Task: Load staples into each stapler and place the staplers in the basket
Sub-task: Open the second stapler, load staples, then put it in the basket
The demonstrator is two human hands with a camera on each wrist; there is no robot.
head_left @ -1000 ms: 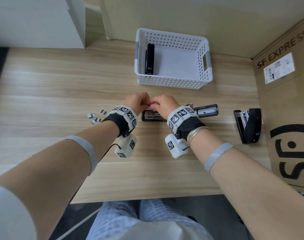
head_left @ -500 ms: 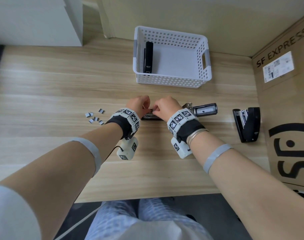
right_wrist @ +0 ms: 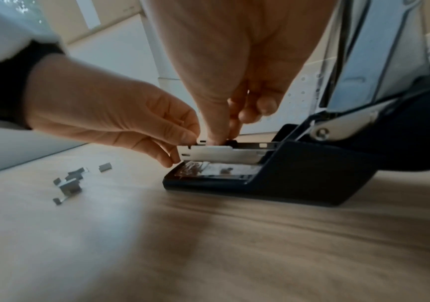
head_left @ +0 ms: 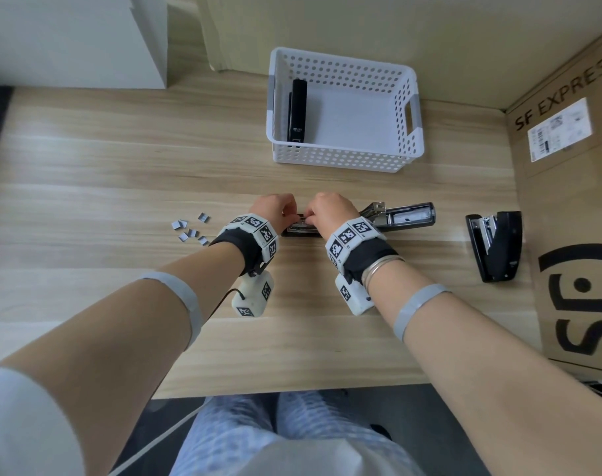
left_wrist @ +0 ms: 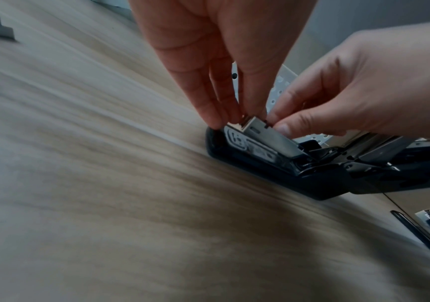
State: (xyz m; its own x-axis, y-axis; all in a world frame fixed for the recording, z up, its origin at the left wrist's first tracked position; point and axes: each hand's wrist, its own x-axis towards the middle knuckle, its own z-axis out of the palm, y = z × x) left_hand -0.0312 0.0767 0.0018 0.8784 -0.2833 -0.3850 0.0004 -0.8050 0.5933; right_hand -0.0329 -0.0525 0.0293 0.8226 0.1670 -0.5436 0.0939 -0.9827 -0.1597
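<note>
Both hands' fingers (left_wrist: 208,110) pinch the open stapler's (head_left: 395,219) magazine — loose staples (head_left: 189,230) left.

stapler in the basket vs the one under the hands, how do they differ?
The stapler in the basket is closed; the stapler under the hands is hinged open, its metal magazine exposed. The first lies untouched in the white basket; the second sits on the table, left hand and right hand pinching its magazine. Both are black.

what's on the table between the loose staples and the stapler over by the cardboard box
In the head view, both hands, left hand and right hand, work at the opened stapler lying there.
</note>
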